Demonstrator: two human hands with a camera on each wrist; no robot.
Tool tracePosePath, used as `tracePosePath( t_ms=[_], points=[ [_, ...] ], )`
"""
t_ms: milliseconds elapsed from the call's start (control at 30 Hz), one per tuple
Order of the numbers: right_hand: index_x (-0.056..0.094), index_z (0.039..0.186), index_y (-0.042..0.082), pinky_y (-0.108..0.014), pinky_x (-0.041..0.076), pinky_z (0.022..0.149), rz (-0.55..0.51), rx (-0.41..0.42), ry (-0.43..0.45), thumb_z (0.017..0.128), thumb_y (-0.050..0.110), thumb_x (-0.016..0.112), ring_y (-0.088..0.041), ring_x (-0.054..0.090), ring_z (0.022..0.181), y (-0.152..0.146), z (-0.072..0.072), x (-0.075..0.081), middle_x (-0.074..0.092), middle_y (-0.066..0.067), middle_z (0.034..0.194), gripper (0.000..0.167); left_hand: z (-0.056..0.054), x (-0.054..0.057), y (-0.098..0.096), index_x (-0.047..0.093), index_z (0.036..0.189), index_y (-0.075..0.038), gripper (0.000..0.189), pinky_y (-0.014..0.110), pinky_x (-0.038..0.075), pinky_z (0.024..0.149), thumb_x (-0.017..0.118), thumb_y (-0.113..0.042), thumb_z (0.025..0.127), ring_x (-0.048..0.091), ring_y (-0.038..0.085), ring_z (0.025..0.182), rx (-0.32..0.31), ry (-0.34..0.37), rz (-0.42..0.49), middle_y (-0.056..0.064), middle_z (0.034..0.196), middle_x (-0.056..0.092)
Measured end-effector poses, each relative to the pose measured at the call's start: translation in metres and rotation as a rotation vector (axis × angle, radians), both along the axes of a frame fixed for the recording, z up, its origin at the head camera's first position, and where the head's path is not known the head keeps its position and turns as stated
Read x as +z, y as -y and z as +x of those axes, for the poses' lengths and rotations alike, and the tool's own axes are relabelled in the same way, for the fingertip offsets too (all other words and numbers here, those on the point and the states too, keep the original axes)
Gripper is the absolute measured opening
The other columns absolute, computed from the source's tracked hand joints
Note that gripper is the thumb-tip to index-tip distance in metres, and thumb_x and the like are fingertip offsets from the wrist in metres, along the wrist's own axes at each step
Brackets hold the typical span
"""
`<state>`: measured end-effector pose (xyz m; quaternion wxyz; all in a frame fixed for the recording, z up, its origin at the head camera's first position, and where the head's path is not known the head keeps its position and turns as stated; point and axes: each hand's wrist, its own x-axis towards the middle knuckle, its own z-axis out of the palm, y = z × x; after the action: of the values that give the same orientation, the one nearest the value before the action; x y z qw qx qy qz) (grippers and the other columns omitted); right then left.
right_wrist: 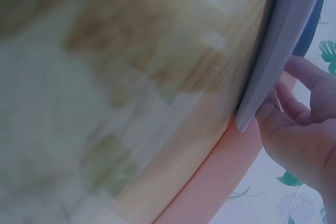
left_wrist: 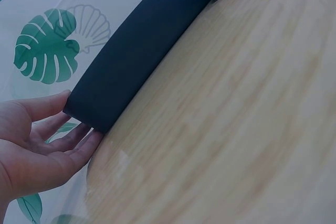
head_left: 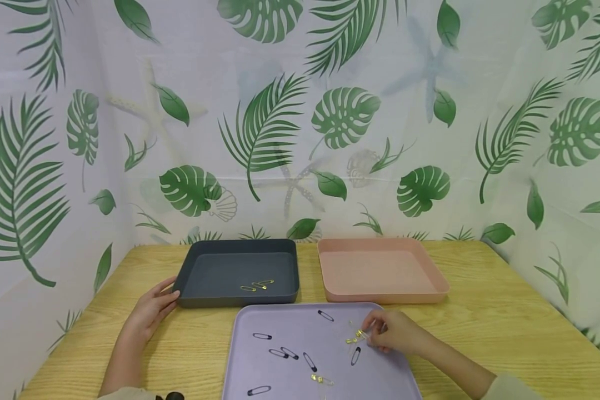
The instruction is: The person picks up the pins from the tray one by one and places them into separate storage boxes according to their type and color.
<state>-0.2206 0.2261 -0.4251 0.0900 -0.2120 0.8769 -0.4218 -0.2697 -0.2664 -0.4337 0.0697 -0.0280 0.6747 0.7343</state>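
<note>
My left hand point(head_left: 150, 311) touches the left side of the dark blue-grey tray point(head_left: 237, 302), thumb at its front corner and fingers along the side wall in the left wrist view. A few gold safety pins point(head_left: 258, 286) lie inside that tray. Over the right part of the lilac tray point(head_left: 290, 316), my right hand point(head_left: 392, 331) pinches at a small cluster of gold safety pins point(head_left: 351, 340) with thumb and forefinger. One black safety pin point(head_left: 355, 356) lies just below those fingertips. In the right wrist view the lilac tray's edge hides the pinched pins.
More black safety pins point(head_left: 310, 362) are scattered over the lilac tray, with another gold group point(head_left: 319, 379) near the front. Behind it to the right stands a pink tray point(head_left: 385, 298). Everything rests on a wooden table point(head_left: 500, 311), with a leaf-patterned cloth point(head_left: 290, 211) hanging around it.
</note>
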Motion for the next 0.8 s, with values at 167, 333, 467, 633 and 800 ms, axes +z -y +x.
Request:
tracePosePath(
  t_ms=[167,333,467,633,800],
  points=[
    [0.06,0.084,0.004,-0.022,0.045,0.041,0.026,0.021,-0.03,0.074,-0.004,0.07,-0.01,0.051,0.046,0.0013,0.0007,-0.001,0.049,0.001,0.062,0.016,-0.0001,0.0,0.0001,0.012,0.146,-0.001,0.06,0.026,0.033,0.1,0.046,-0.006,0.097,0.05,0.003,0.105,0.0,0.004,-0.006,0.027,0.145,0.014],
    [0.063,0.082,0.004,-0.021,0.042,0.041,0.026,0.042,-0.033,0.074,-0.008,0.065,-0.009,0.049,0.045,0.0024,0.0017,0.0008,0.05,0.001,0.061,0.015,0.0002,0.0001,-0.0003,0.012,0.146,0.0,0.06,0.026,0.034,0.099,0.046,-0.006,0.097,0.05,0.004,0.105,0.001,0.005,-0.003,0.028,0.145,0.014],
    [0.064,0.082,0.004,-0.022,0.044,0.042,0.023,0.046,-0.014,0.076,-0.007,0.064,-0.009,0.049,0.047,0.0017,0.0024,0.0026,0.053,0.001,0.063,0.013,-0.0006,0.0006,-0.0003,0.012,0.146,0.0,0.06,0.023,0.036,0.097,0.045,-0.005,0.097,0.051,0.002,0.103,0.003,0.004,0.006,0.028,0.145,0.014],
    [0.064,0.081,0.003,-0.023,0.046,0.043,0.03,0.039,-0.028,0.076,-0.006,0.063,-0.009,0.05,0.048,0.001,0.0026,0.0027,0.054,0.001,0.065,0.011,-0.0001,0.0003,-0.0005,0.012,0.146,0.0,0.059,0.023,0.036,0.097,0.045,-0.004,0.097,0.051,0.001,0.102,0.002,0.004,0.008,0.028,0.145,0.014],
    [0.063,0.079,0.005,-0.022,0.045,0.042,0.036,0.028,-0.027,0.075,-0.007,0.063,-0.009,0.049,0.047,0.0011,0.0024,0.0017,0.052,0.001,0.064,0.013,0.0004,0.001,-0.0003,0.011,0.146,0.0,0.061,0.023,0.037,0.096,0.046,-0.005,0.096,0.051,0.002,0.102,0.001,0.006,0.012,0.028,0.145,0.013]
  ],
)
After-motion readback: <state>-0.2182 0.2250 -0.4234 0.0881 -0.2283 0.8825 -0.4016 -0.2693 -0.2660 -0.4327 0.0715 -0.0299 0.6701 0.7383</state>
